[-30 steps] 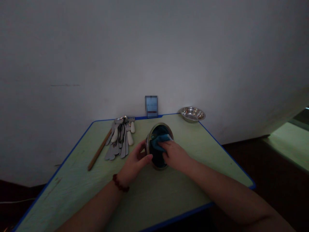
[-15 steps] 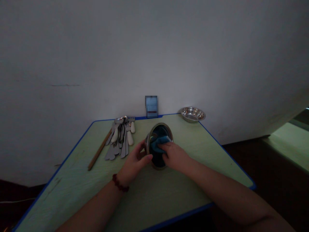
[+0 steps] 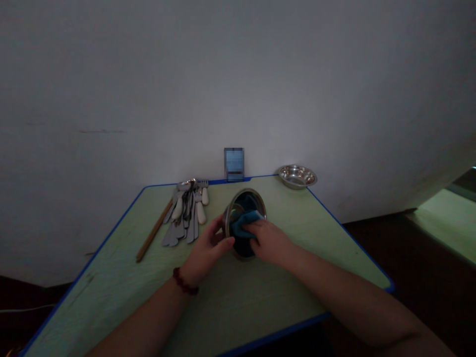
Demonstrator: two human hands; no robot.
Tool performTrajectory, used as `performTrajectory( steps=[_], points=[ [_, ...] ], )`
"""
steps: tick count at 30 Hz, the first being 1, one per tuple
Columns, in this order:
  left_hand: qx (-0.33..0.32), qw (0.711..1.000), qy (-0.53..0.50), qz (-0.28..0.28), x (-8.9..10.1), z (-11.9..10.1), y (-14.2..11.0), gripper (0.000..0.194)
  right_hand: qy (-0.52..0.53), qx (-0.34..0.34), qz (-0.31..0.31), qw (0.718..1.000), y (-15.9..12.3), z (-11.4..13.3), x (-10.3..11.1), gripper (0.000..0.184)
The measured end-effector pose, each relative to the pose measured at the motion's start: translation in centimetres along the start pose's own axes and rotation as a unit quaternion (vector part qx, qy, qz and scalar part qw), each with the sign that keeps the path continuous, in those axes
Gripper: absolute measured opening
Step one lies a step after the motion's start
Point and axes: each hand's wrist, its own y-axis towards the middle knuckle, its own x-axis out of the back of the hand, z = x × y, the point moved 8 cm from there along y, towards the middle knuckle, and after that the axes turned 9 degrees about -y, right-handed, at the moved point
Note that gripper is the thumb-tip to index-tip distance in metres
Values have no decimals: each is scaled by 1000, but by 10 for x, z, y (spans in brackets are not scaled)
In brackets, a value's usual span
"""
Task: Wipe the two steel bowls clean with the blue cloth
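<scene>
A metal bowl [image 3: 262,201] is tipped on its side over the middle of the table, its opening facing me. My left hand [image 3: 211,245] grips its left rim, thumb at the front and fingers behind the wall. Inside the opening, my right hand [image 3: 271,241] presses a blue cloth [image 3: 244,224] against the bowl's inner surface. The fingertips are partly hidden in the cloth's folds. Shadow darkens the lower inside of the bowl.
A pile of cutlery [image 3: 186,213], knives and forks among it, lies left of the bowl beside wooden chopsticks [image 3: 153,233]. A shallow steel bowl [image 3: 297,177] sits at the back right corner. A phone-like screen [image 3: 234,164] leans on the wall behind the blue-edged table [image 3: 312,277].
My right hand and the blue cloth have shifted slightly left and down inside the bowl. My left hand keeps its hold on the rim, nearly unmoved.
</scene>
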Motion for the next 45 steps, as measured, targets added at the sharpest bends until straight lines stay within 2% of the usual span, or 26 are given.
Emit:
performTrajectory(
  steps=[29, 45],
  points=[
    [-13, 1000, -17, -2, 2, -1, 2, 63, -7, 31, -1, 999, -2, 5, -3, 41],
    [-26, 1000, -14, 0, 1, -6, 1, 58, -13, 63, -22, 998, -5, 12, -1, 38]
  ],
)
